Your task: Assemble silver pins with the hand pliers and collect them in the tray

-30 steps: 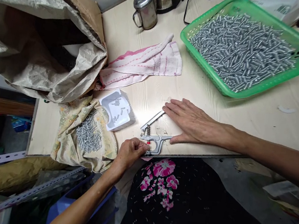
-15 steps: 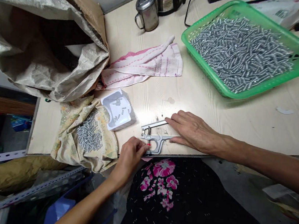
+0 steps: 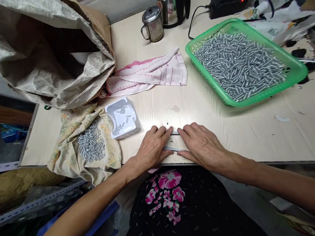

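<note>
A head-worn camera looks forward and down over the table (image 3: 249, 133).

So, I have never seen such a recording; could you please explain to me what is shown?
There is no robot: these are one person's bare hands, seen by a camera on that person's head, looking forward and down. The right hand holds a gray metal tool by two bars; the left hand covers its other end, so that grip is unclear. On the table, a green basket holds many small metal pieces; others lie on a patterned cloth. A box, towel and lidded metal mug are there too.
</note>
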`<action>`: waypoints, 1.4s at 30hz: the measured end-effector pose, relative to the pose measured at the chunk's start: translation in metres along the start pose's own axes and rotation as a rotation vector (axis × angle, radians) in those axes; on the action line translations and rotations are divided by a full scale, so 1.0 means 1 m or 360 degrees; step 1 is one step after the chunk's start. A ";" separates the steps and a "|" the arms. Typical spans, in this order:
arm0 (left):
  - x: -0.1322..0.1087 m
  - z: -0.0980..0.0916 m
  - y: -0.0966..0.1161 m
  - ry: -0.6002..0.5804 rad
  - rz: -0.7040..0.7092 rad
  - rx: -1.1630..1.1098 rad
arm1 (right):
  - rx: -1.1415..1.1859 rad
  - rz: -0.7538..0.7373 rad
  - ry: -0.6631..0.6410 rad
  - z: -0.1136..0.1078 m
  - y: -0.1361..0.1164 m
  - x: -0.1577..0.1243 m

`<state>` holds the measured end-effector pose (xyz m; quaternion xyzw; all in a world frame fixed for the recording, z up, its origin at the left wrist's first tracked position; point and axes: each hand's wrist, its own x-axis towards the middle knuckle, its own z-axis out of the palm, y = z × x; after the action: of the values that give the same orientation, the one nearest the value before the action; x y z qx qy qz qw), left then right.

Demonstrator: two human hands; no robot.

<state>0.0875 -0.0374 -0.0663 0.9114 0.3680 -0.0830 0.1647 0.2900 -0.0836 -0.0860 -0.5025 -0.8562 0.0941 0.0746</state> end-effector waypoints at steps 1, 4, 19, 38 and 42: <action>0.000 -0.002 0.002 -0.0012 0.0005 0.0006 | -0.0020 -0.0022 -0.0005 0.000 -0.002 -0.001; -0.001 -0.008 0.009 0.0001 -0.0017 0.0038 | -0.0069 -0.0071 0.0023 -0.003 -0.006 -0.003; -0.002 -0.102 -0.084 0.0436 -0.0154 0.0141 | -0.0253 -0.0341 0.0436 -0.056 -0.011 0.130; 0.001 -0.087 -0.129 0.0514 -0.0232 0.0004 | -0.0159 -0.0400 0.0356 -0.040 -0.007 0.168; 0.003 -0.085 -0.130 0.0485 -0.0207 0.0017 | -0.0100 -0.0470 0.0284 -0.040 -0.001 0.168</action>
<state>0.0017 0.0833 -0.0191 0.8885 0.4464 0.0439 0.0963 0.2168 0.0659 -0.0416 -0.3797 -0.9132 0.0102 0.1476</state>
